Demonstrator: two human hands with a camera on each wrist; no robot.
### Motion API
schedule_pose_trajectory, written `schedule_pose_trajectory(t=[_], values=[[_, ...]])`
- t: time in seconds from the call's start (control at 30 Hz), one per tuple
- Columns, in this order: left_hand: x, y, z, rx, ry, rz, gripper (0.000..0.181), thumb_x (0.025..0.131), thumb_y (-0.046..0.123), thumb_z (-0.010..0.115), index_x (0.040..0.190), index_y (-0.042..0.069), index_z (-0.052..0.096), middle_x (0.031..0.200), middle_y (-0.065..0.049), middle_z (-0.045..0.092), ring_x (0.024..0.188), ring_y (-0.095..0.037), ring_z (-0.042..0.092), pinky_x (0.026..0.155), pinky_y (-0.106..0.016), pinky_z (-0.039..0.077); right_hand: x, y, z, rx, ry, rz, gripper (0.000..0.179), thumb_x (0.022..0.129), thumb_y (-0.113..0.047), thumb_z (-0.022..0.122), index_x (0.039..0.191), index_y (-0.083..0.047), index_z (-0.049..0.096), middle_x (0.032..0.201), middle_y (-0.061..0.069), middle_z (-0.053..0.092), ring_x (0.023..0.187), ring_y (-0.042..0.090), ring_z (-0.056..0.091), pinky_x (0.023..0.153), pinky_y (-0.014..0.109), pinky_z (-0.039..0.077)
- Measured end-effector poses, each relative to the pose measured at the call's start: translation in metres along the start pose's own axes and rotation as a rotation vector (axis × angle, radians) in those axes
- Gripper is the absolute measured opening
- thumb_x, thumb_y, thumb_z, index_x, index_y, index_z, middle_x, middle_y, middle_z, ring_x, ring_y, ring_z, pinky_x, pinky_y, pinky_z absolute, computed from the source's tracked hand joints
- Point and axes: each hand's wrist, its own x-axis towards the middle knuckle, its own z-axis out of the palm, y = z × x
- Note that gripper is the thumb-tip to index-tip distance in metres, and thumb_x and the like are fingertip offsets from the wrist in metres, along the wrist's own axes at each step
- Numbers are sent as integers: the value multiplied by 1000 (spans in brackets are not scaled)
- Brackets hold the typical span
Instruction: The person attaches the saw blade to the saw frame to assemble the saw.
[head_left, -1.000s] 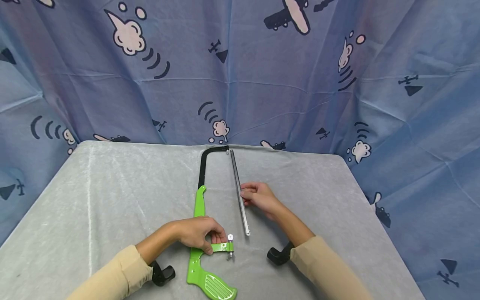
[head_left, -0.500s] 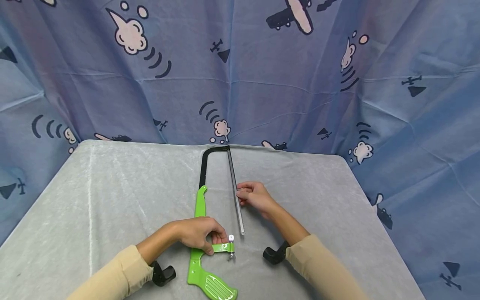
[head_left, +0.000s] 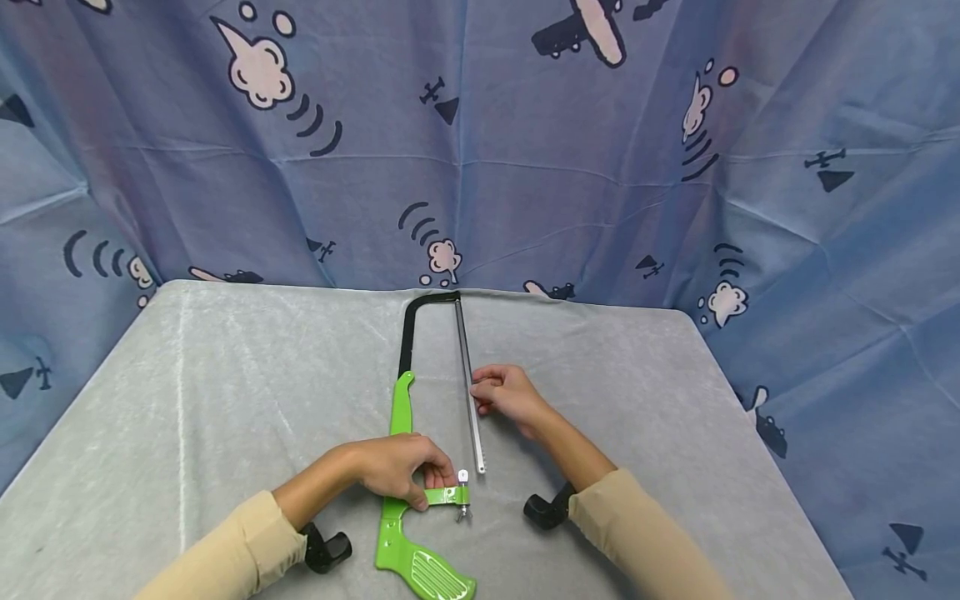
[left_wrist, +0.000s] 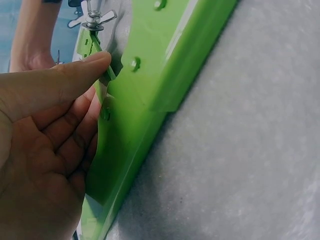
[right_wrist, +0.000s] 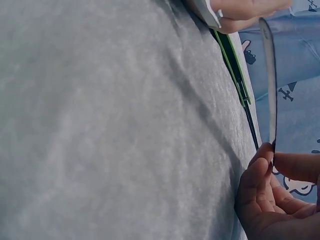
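A hacksaw frame (head_left: 401, 404) with a green handle and a black front bow lies on the table, handle toward me. My left hand (head_left: 393, 467) pinches its short green cross arm, thumb on the near side. A silver peg (head_left: 462, 476) and a wing nut (left_wrist: 108, 17) sit at that arm's end. My right hand (head_left: 513, 400) pinches a thin grey saw blade (head_left: 462, 337) near its middle, between thumb and fingers. The blade's far end is right at the tip of the black bow. Its near end stops just short of the silver peg and looks slightly bowed in the right wrist view.
A grey cloth (head_left: 262, 367) covers the table. Behind it hangs a blue patterned curtain (head_left: 525, 192). Black camera mounts (head_left: 327, 552) are worn at both wrists, close over the cloth.
My right hand has shifted left with the saw blade, bringing its far end to the bow's tip and its near end closer to the peg. My left hand stays on the cross arm.
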Motion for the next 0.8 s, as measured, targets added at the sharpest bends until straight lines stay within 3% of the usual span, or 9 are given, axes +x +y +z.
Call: schedule_pose_trajectory(t=[0.4, 0.8], values=[[1, 1, 1, -16, 5, -31, 34, 75, -6, 80, 104, 9, 71, 87, 11, 62, 83, -1, 58, 81, -21, 50, 1, 0, 6, -25, 32, 17, 28, 89, 4, 59, 116, 13, 57, 70, 3, 59, 60, 11, 57, 57, 23, 51], [2, -1, 1, -2, 3, -22, 34, 75, -5, 80, 103, 10, 71, 86, 12, 62, 83, -1, 58, 80, -21, 50, 2, -2, 12, -53, 40, 39, 24, 89, 4, 61, 112, 12, 59, 71, 5, 61, 60, 12, 59, 56, 24, 51]])
